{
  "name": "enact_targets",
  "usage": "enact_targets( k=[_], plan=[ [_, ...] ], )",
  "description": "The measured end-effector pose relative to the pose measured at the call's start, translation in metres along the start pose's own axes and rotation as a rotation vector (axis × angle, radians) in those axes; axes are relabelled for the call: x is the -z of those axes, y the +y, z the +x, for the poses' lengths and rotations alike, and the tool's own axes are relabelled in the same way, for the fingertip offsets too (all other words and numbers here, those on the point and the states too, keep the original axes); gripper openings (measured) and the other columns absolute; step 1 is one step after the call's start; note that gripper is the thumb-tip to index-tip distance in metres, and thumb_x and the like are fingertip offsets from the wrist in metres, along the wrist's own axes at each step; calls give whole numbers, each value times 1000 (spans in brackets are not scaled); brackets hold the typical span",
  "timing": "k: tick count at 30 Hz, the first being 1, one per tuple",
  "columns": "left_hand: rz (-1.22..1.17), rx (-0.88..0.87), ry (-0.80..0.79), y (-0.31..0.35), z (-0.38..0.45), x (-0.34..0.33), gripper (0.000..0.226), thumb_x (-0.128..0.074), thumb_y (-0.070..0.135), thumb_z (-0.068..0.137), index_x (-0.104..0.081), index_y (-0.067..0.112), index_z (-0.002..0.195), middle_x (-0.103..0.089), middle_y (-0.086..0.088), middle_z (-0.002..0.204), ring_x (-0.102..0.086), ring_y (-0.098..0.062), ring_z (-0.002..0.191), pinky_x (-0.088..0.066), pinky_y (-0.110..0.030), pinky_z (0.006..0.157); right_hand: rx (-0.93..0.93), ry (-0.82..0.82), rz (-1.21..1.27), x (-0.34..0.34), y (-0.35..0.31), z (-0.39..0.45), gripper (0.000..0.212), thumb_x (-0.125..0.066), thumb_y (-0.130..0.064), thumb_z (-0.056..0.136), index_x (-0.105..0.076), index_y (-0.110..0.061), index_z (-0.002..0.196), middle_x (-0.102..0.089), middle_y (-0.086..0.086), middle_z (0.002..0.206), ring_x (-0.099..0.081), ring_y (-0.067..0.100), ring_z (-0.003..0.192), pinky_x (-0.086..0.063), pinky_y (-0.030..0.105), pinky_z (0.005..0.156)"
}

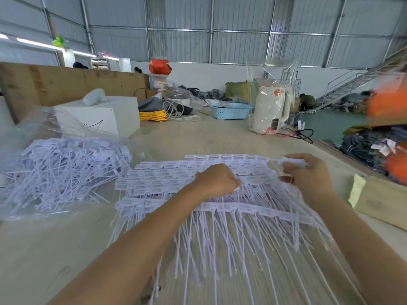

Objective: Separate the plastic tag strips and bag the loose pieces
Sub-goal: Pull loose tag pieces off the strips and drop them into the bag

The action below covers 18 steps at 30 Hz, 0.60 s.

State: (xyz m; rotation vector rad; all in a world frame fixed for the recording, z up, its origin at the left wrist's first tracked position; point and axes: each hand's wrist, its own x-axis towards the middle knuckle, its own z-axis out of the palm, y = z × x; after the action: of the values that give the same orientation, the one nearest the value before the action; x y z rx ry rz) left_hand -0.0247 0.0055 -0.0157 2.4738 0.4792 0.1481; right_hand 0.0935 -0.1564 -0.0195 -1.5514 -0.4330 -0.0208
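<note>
Pale wooden tabletop (55, 249) under a warehouse roof carries the work. Right hand (308, 175) fingers pinch a few torn-off white tags; left hand (217, 180) fingers curl onto the layered white plastic tag strips (176, 172) mid-table. Clear plastic bag (28, 133) at left already holds many loose white tag pieces (61, 170); most strips look unseparated.

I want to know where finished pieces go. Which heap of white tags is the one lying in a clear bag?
The loose tangled heap at the left, lying in the clear plastic bag. The joined strips under both hands lie bare on the table.
</note>
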Motion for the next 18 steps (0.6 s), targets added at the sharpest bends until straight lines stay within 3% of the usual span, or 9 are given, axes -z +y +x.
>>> enact_targets(
  k=[1,3,5,7,10,13,16,18],
  plan=[
    [91,-8,22,-1,1,-1,46,-50,35,96,-41,13,57,-52,-11,70,-62,-27,82,-34,-47,98,-13,-13,69,2,-2,0,14,-56,9,86,-62,2,97,-58,13,76,-57,20,60,-54,20,51],
    [260,-18,68,0,1,-3,45,-44,47,96,-50,13,67,-56,-9,79,-59,-27,92,-24,-54,105,-18,-84,149,0,-8,-5,11,-57,5,88,-63,-3,91,-57,13,79,-56,19,64,-52,22,56],
    [318,-66,169,2,0,-2,46,-44,54,93,-58,14,75,-60,-4,81,-57,-24,93,-26,-53,103,-44,-185,225,-5,-16,-10,14,-55,2,90,-63,-8,89,-57,12,81,-56,18,67,-53,22,58],
    [150,-175,270,11,-4,-3,44,-47,56,91,-64,16,82,-63,1,84,-56,-19,88,-35,-47,94,-77,-261,364,-8,-25,-15,15,-52,4,90,-62,-7,89,-57,9,77,-55,16,66,-54,25,62],
    [-252,-311,126,31,-15,-10,47,-50,52,91,-66,8,88,-65,-9,83,-57,-20,70,-44,-38,75,-84,-325,532,-10,-32,-22,16,-50,5,90,-59,-6,85,-56,5,66,-56,13,59,-54,24,58],
    [-214,-402,-14,47,-24,-28,39,-57,46,90,-64,8,88,-66,-10,87,-62,-20,80,-48,-32,73,-63,-318,553,-12,-34,-28,18,-53,2,89,-61,-10,79,-56,6,63,-56,15,57,-51,27,52],
    [-272,-396,-45,52,-25,-46,24,-61,35,90,-54,21,71,-53,7,64,-48,3,53,-36,-12,51,47,-270,541,-14,-36,-29,18,-53,4,89,-62,-10,80,-54,6,66,-53,15,61,-53,25,63],
    [-407,-360,-79,52,-25,-51,16,-58,25,93,-62,15,81,-58,7,68,-50,5,56,-38,-10,54,97,-281,513,-15,-36,-30,19,-54,4,89,-64,-11,82,-57,3,66,-54,14,62,-53,22,66]
  ],
)
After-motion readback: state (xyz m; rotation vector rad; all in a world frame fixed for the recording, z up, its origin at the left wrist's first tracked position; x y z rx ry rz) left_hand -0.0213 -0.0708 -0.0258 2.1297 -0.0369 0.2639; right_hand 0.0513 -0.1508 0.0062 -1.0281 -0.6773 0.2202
